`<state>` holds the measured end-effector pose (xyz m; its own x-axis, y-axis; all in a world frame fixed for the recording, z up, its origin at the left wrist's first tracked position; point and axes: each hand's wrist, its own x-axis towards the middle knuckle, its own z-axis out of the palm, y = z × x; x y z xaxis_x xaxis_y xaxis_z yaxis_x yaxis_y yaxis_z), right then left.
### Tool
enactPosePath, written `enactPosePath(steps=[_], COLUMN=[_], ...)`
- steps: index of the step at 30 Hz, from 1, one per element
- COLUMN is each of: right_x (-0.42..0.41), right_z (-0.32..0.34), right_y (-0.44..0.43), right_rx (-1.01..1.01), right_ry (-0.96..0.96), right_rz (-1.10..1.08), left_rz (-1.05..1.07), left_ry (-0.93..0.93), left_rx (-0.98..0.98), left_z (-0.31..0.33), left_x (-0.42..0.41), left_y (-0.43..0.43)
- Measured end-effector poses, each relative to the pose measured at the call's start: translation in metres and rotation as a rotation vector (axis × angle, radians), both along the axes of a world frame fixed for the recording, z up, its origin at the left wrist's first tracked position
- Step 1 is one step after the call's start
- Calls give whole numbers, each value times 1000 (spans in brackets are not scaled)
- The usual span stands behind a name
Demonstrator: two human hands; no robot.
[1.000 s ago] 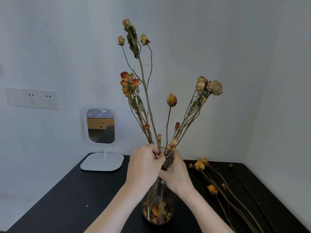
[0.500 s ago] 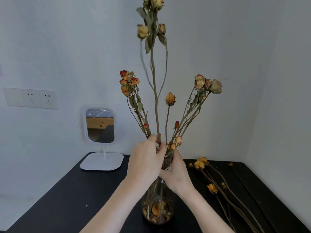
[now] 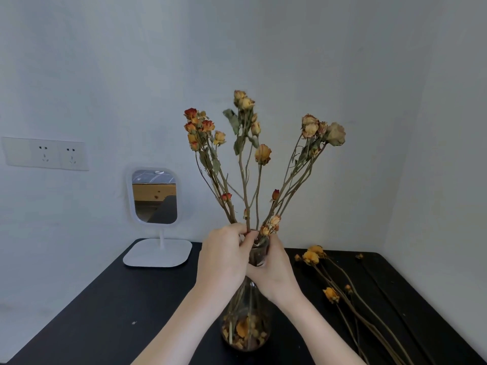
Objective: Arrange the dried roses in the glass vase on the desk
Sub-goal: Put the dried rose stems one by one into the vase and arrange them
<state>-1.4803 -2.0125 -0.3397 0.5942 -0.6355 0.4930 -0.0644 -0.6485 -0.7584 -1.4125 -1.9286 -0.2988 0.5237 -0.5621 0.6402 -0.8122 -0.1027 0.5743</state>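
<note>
A clear glass vase (image 3: 246, 325) stands on the black desk (image 3: 105, 312), with dried petals at its bottom and several dried rose stems fanning out of its narrow neck. My left hand (image 3: 224, 256) pinches a tall yellow-budded rose stem (image 3: 245, 164) right at the vase's mouth. My right hand (image 3: 274, 270) wraps around the vase's neck from the right. Orange-red buds (image 3: 196, 125) lean left, pale buds (image 3: 322, 129) lean right. The vase's neck is mostly hidden by my hands.
Several loose dried yellow roses (image 3: 332, 285) lie on the desk to the right of the vase. A white standing mirror (image 3: 155, 204) sits at the back left by the wall. A wall socket plate (image 3: 47, 154) is at far left. Walls close in behind and at right.
The tall yellow-budded stem in my left hand has dropped far down into the vase; its buds now sit level with the others. Both hands stay at the neck.
</note>
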Motion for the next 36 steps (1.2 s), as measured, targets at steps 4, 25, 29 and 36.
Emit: enactPosePath(steps=[4, 25, 29, 36], right_x=[-1, -168, -209, -231], right_z=[0, -32, -59, -75], right_y=[0, -90, -111, -118], right_rx=[41, 163, 236, 217], right_ry=[-8, 270, 493, 638], right_rz=[21, -437, -499, -496], left_rz=[1, -348, -353, -286], left_ry=[15, 183, 197, 252], left_rx=[-95, 450, 595, 625], left_z=[-6, -115, -122, -129], left_x=[-1, -96, -119, -134], left_y=[11, -20, -56, -101])
